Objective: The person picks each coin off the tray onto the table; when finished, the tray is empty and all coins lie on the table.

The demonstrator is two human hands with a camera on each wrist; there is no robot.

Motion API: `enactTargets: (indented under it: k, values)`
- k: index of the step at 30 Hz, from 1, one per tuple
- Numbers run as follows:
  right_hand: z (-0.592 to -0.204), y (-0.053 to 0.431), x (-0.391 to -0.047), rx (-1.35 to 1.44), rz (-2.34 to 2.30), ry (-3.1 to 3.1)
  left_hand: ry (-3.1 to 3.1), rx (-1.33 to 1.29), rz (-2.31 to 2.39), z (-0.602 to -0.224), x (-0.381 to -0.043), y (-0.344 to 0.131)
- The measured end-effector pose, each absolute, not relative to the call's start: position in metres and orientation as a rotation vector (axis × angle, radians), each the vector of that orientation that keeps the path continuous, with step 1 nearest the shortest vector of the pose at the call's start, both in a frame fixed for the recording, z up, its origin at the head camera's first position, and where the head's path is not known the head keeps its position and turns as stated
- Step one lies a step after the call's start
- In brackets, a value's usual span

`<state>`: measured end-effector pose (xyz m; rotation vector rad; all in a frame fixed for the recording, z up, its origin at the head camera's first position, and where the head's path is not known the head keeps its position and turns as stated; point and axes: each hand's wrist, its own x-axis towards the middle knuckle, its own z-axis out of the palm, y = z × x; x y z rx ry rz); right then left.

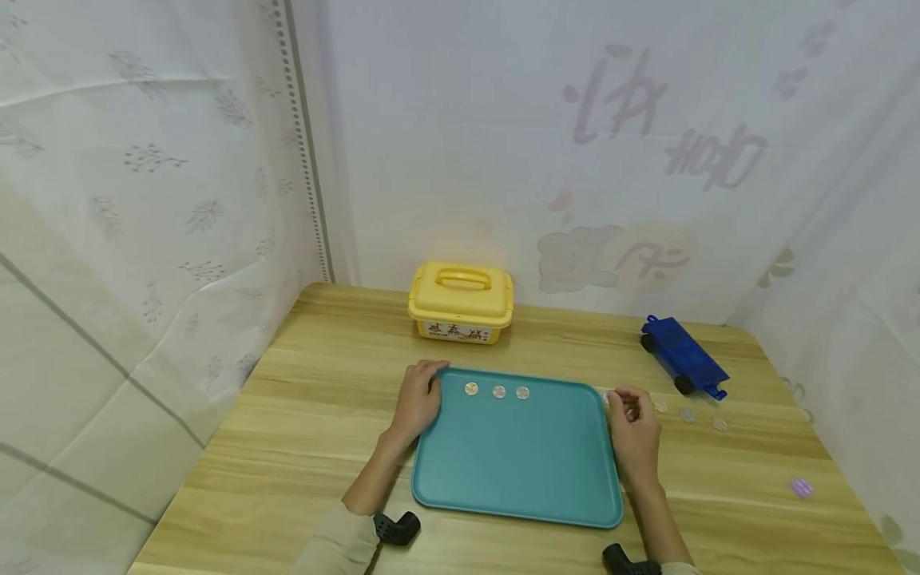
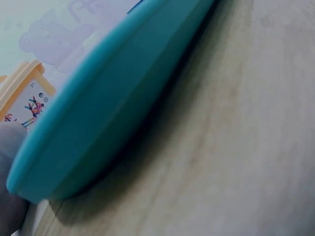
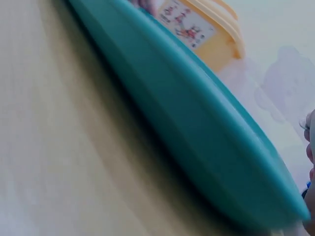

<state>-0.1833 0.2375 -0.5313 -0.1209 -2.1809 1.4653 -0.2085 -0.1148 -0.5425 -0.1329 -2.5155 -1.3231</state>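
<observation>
A teal tray point(image 1: 517, 463) lies on the table, with a row of three coins point(image 1: 499, 392) near its far rim. My left hand point(image 1: 418, 399) holds the tray's far left corner, its fingers bent round the rim. At the far right corner, my right hand point(image 1: 636, 435) pinches a silver coin point(image 3: 304, 123) between thumb and fingertips, just beside the rim. To the right of that hand, three more coins point(image 1: 687, 415) lie in a line on the wood. In the left wrist view the tray's side wall point(image 2: 113, 93) hides most of the left hand.
A yellow lidded box point(image 1: 461, 291) with a handle stands behind the tray. At the back right sits a blue toy cart point(image 1: 683, 351) with black wheels. A small purple piece point(image 1: 801, 488) lies near the table's right edge. Patterned curtains enclose the table point(image 1: 287, 447).
</observation>
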Motion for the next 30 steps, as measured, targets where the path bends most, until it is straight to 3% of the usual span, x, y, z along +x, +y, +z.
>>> enactTargets:
  k: [13,30]
  values:
    - [-0.538,0.297,-0.168,-0.353,1.203,-2.371,-2.521,-0.142,-1.376,-0.544,-0.210,-0.114]
    - [-0.540,0.300,-0.167,-0.210,0.955,-2.528,-2.521,-0.138,-1.374,-0.543,-0.209,-0.114]
